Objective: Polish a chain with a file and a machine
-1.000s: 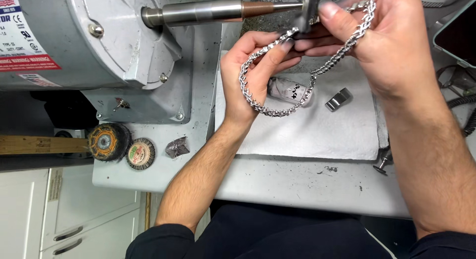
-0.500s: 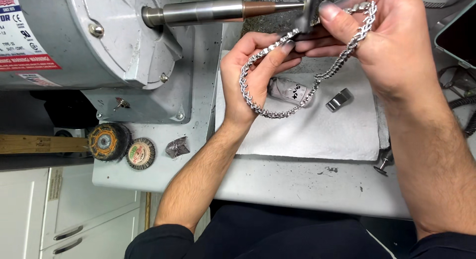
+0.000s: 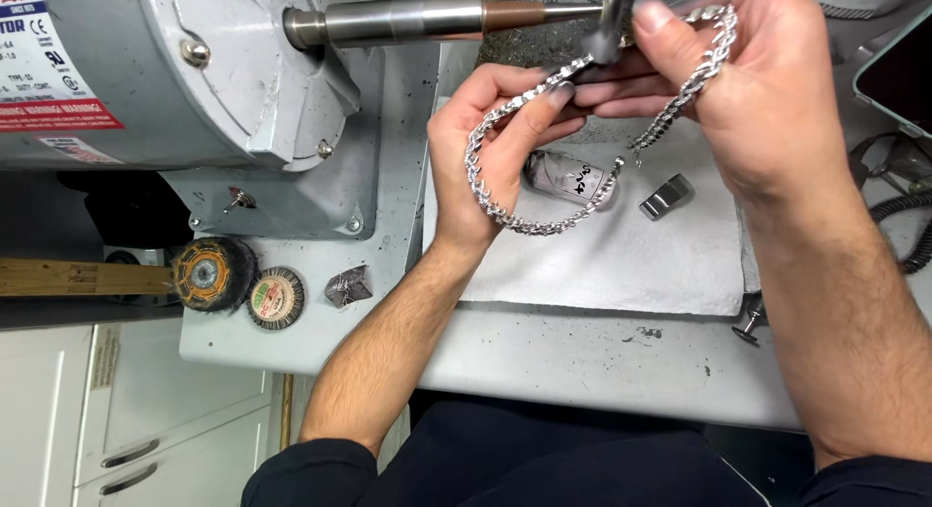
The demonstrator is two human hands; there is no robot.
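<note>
- In the upper middle of the frame, the left hand (image 3: 495, 148) and right hand (image 3: 748, 90) each kept a closed grip on a silver chain (image 3: 544, 226), its slack looping below them.
- Just under the loop lay a white cloth (image 3: 621, 264) on the grey desk (image 3: 544, 361).
- At upper left stood a grey motor (image 3: 194, 70), its spindle (image 3: 427, 20) pointing at the hands.
- Two small buffing wheels (image 3: 243, 284) lay at lower left.

Grey workbench (image 3: 544, 357), white cabinet drawers (image 3: 146, 439) below left.

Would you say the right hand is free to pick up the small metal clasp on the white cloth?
Probably not as things stand: the right hand holds the chain with the left hand. The clasp itself lies uncovered just below.
</note>
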